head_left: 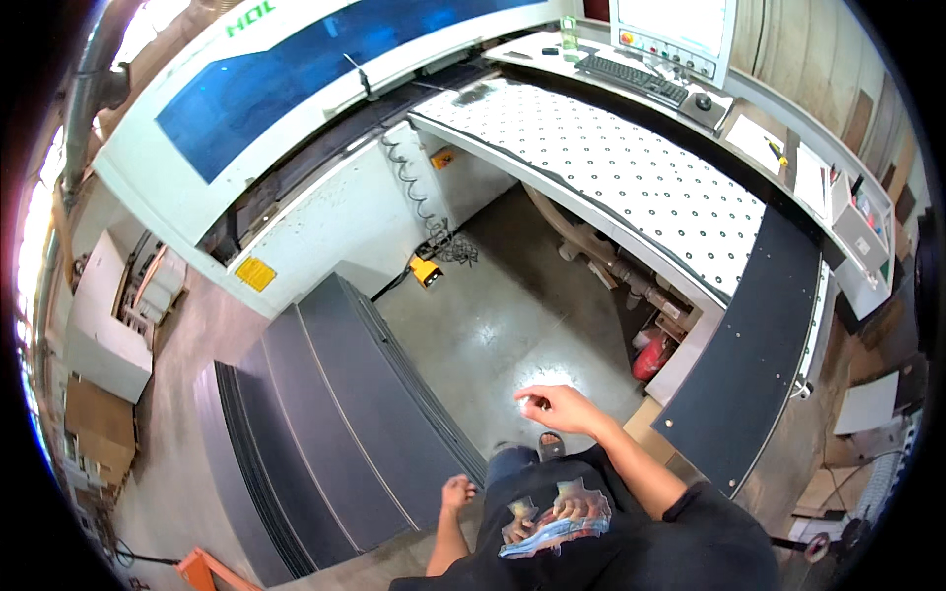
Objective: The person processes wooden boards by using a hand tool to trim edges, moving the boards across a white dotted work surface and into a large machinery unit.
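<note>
My right hand [558, 408] hovers above the concrete floor in front of my body, its fingers loosely bent and apart, with nothing seen in them. My left hand [457, 492] hangs low beside the near right edge of a stack of dark grey panels [345, 364], its fingers curled in; nothing shows in it, and I cannot tell whether it touches the stack. A dark panel [739, 345] lies at the near end of the white dotted table [611, 158] on my right.
A large white machine with a blue window [286, 89] stands ahead. A yellow foot pedal [426, 272] and coiled cable [419, 187] are at its base. Under the table sits a red cylinder [650, 357]. A keyboard [631, 79] and monitor [680, 30] occupy the far right counter.
</note>
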The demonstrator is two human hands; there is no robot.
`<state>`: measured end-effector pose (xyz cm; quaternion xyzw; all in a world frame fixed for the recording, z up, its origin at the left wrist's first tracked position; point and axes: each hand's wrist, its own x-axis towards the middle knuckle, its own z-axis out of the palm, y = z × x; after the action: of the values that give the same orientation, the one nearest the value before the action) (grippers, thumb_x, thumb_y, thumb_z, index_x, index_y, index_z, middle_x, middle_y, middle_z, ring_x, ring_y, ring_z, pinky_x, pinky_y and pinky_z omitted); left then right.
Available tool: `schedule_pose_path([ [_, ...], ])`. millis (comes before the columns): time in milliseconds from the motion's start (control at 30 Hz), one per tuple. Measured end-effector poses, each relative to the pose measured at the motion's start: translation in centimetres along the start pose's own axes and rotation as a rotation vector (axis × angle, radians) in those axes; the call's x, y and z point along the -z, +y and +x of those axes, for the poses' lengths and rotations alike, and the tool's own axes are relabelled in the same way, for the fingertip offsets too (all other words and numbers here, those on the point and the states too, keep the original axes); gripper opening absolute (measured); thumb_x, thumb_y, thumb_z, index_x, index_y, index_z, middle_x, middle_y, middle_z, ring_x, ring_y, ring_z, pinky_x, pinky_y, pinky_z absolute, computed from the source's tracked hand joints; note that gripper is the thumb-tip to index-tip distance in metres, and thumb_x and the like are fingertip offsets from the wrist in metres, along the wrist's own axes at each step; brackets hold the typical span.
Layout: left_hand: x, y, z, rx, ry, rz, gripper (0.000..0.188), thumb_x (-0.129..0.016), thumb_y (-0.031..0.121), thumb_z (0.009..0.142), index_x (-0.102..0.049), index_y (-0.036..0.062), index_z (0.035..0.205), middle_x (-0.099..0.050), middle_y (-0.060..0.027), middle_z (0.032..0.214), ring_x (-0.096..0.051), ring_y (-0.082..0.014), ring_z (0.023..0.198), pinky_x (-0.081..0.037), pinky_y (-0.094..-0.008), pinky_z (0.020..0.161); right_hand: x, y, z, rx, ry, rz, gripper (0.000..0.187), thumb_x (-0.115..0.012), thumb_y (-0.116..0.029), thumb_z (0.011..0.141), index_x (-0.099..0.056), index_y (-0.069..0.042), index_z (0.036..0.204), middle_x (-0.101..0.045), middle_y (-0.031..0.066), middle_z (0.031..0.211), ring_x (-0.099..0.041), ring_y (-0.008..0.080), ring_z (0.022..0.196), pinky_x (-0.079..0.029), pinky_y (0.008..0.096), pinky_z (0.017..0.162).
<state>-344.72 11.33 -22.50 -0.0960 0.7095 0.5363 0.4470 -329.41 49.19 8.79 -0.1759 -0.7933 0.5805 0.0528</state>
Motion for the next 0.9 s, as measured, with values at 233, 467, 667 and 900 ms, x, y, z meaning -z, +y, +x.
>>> schedule_pose_path([
  [233, 0.0, -0.3, 5.8, -0.102, -0.099, 0.514, 0.021, -0.056, 0.026, 0.104, -0.067, 0.0078, 0.1, -0.071, -0.0078, 0.08, -0.065, -0.0163, 0.06, -0.051, -0.032, 0.047, 4.4, -2.9, 16.8, -0.008, -0.13, -0.282, 0.045, -0.065, -0.037, 0.097, -0.065, -0.012, 0.135, -0.076, 0.0105, 0.113, -0.071, 0.0324, 0.106, -0.054, 0.0433, 0.09],
  [467, 2.4, 23.3, 22.8, 0.106, -0.033, 0.291, 0.023, -0.053, 0.025, 0.105, -0.065, 0.0077, 0.097, -0.07, -0.0081, 0.078, -0.065, -0.0165, 0.059, -0.05, -0.0313, 0.046, 5.5, -1.9, 31.4, -0.104, -0.018, -0.386, 0.045, -0.064, -0.037, 0.098, -0.065, -0.012, 0.135, -0.075, 0.0102, 0.114, -0.07, 0.0334, 0.106, -0.054, 0.0445, 0.091],
  [667, 7.4, 48.6, 38.2, -0.184, -0.081, 0.45, 0.022, -0.058, 0.031, 0.106, -0.063, 0.0101, 0.112, -0.072, -0.0062, 0.08, -0.065, -0.0158, 0.059, -0.049, -0.031, 0.047, 6.3, -4.0, 39.8, -0.125, 0.066, -0.413, 0.052, -0.063, -0.04, 0.098, -0.06, -0.012, 0.142, -0.074, 0.0104, 0.117, -0.068, 0.0361, 0.108, -0.053, 0.0454, 0.094],
  [900, 4.8, 61.2, 48.2, -0.435, -0.223, 0.271, 0.019, -0.055, 0.021, 0.106, -0.065, 0.0051, 0.11, -0.07, -0.0092, 0.079, -0.063, -0.0171, 0.058, -0.049, -0.0314, 0.047, 9.6, 0.1, 43.7, -0.311, 0.098, -0.404, 0.055, -0.065, -0.042, 0.096, -0.06, -0.013, 0.142, -0.074, 0.0101, 0.116, -0.068, 0.0362, 0.109, -0.053, 0.0456, 0.096],
])
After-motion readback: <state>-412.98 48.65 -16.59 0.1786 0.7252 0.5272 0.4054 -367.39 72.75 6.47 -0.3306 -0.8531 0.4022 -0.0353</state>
